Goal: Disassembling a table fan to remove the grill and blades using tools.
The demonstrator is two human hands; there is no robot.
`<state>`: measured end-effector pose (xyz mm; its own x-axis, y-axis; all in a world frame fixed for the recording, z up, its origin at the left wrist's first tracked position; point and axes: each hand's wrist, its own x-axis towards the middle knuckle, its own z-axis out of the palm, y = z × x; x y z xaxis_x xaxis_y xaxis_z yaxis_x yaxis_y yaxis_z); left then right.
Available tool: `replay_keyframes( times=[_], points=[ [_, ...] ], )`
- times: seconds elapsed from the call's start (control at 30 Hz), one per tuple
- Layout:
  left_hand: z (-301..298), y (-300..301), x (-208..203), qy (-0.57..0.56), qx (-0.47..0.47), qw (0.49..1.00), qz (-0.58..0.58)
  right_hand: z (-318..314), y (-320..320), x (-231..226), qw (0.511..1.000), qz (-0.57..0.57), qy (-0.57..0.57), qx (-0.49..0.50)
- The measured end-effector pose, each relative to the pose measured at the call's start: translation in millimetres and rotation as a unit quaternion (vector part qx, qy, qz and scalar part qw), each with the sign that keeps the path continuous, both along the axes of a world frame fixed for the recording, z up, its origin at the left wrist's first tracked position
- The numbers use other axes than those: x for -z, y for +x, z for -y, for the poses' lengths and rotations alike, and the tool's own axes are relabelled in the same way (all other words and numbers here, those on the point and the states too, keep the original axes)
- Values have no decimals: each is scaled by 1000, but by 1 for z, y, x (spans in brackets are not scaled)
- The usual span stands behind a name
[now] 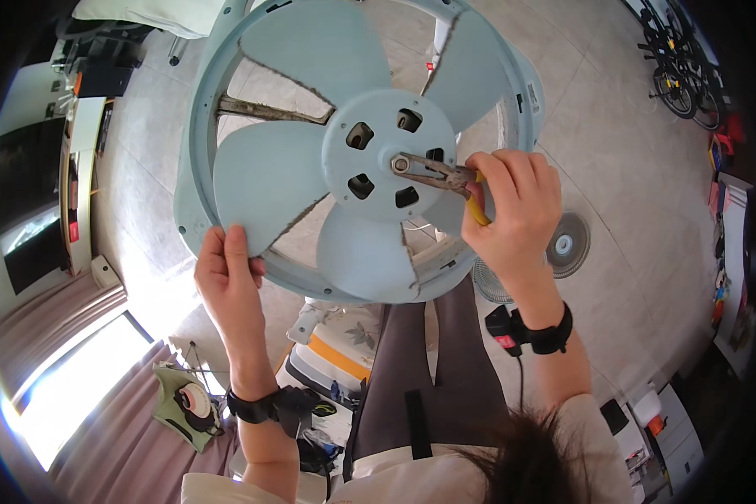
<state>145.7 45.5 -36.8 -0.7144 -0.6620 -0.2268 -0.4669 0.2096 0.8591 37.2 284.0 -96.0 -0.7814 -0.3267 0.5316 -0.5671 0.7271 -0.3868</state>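
Observation:
A pale blue fan (344, 244) with broad blades lies before me, its blade edges dark with dirt. At its hub (349, 160), a hexagonal nut (401, 165) sits on the central shaft. The jaws of needle-nose pliers (433, 174) reach around this nut, and my right hand (517, 202) is closed on their yellow handles. My left hand (229, 265) grips the lower left fan blade (265, 181) near its outer edge, thumb on top and the other fingers curled by the ring. Both wrists wear black straps.
A round grey fan grille (569, 244) with a pale centre is on the tiled floor at right, beside my legs (428, 370). Near my left forearm are a white and yellow case (336, 349) and a green bag-like item (181, 407). Bicycles (676, 71) stand far right.

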Motion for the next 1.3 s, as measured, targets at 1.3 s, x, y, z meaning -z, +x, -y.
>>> replay_keyframes(
  times=[1.3],
  points=[
    [-12,8,0,37,-24,999,3,4,-5,-11,992,88,46,-75]
  ],
)
